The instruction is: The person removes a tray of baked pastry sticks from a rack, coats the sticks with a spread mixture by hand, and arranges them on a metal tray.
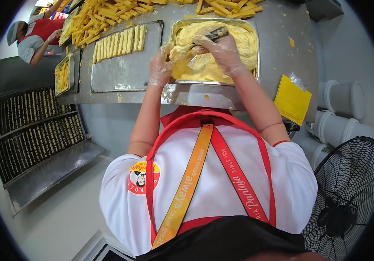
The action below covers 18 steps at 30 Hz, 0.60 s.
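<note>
Two clear-gloved hands work above pale-yellow cream (244,40) in a rectangular metal pan by the steel table's (284,52) near edge: the right hand (227,54) clenches a dark-handled tool (216,33); the left hand's (161,67) curled fingers hold something unclear. Seemingly working cream, they need steady control.

My shirt (293,182) is white with red apron straps (151,174), the cream (244,45) pale yellow, the tray (258,52) silver-grey, and the fan guard (347,191) black mesh.
</note>
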Motion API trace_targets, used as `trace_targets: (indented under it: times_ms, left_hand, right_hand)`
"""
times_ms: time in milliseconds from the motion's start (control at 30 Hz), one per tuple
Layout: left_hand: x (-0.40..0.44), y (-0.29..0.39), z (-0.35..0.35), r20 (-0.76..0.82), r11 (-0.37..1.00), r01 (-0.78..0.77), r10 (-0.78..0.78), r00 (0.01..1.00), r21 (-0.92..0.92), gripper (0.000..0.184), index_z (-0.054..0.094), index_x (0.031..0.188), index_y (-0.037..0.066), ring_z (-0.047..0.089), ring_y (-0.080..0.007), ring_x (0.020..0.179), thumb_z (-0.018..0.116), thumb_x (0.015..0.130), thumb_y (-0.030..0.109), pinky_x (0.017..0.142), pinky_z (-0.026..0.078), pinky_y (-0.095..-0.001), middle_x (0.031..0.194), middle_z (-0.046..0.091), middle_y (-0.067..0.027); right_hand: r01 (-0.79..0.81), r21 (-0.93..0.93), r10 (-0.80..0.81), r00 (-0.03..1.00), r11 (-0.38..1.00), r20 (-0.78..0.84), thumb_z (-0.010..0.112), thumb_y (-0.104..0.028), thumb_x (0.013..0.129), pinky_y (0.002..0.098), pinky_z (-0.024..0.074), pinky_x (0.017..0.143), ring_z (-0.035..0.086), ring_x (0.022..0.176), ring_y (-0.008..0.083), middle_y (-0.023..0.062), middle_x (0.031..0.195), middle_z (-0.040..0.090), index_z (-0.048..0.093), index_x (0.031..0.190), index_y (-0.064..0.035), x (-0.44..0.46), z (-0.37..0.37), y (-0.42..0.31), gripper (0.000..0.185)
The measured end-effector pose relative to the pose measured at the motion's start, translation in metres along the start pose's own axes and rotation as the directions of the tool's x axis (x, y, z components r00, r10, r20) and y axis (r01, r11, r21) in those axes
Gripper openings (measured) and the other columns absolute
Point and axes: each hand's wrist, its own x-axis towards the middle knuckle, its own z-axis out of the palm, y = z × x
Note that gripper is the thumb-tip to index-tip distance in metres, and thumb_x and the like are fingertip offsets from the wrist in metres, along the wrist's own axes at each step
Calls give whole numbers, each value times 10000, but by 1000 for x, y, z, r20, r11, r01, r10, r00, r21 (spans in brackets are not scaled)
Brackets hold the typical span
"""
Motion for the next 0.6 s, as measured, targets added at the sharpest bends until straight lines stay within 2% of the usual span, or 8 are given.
trace_targets:
  times_ms: [67,100,200,233,333,400,500,600]
  left_hand:
    - [-3,-1,1,36,996,69,-67,997,-48,386,627,1147,39,673,-182,826,758,788,93,749,535,-315,940,696,-105]
    - [-4,-1,1,54,992,103,-100,994,-72,385,628,1144,39,673,-183,825,760,786,94,751,536,-315,941,696,-109]
    - [-6,-1,2,-10,984,73,-75,997,-162,381,623,1145,43,669,-168,817,746,787,85,752,537,-314,948,699,-107]
    - [-9,-1,2,-6,985,104,-105,994,-141,360,633,1132,38,667,-164,814,735,788,72,750,536,-309,936,702,-101]
    - [-3,-2,3,28,978,204,-203,979,-48,306,664,1083,20,663,-148,796,713,782,42,735,535,-292,898,709,-83]
    - [0,1,0,91,953,295,-300,950,63,278,688,1041,5,659,-138,774,715,766,36,711,532,-277,865,711,-70]
    - [6,30,-14,227,780,573,-528,818,-252,246,712,982,-11,648,-129,723,734,745,51,664,526,-267,829,707,-64]
    - [4,27,-16,252,726,561,-502,827,-398,241,710,955,-9,627,-112,692,751,732,71,629,521,-265,811,694,-53]
  right_hand:
    - [-38,26,38,999,999,11,710,-326,834,297,496,639,616,702,141,36,775,667,660,878,-35,4,6,6,298]
    - [-209,-284,214,977,936,-12,709,-347,811,318,498,613,615,662,154,48,702,650,658,833,-33,10,-4,-4,319]
    - [44,-393,-79,994,919,-73,692,-353,828,332,496,595,599,623,163,59,653,632,652,804,-21,23,-13,42,335]
    - [37,-465,-67,997,885,-48,688,-272,879,316,529,642,652,664,177,59,745,699,703,906,-34,9,-10,2,241]
    - [54,187,-44,997,981,-57,684,-249,881,309,531,651,659,664,181,66,744,702,705,905,-40,-9,12,-13,211]
    - [35,41,-34,999,999,-27,689,-197,878,296,530,657,663,675,168,69,767,710,691,933,-33,-4,7,-1,173]
    - [-39,-377,21,998,925,-52,672,-146,889,303,536,657,666,693,155,66,795,716,675,944,-18,8,-10,13,139]
    - [17,-180,-35,995,984,-98,685,-162,883,307,535,661,665,705,150,61,804,713,684,906,-14,-8,7,5,150]
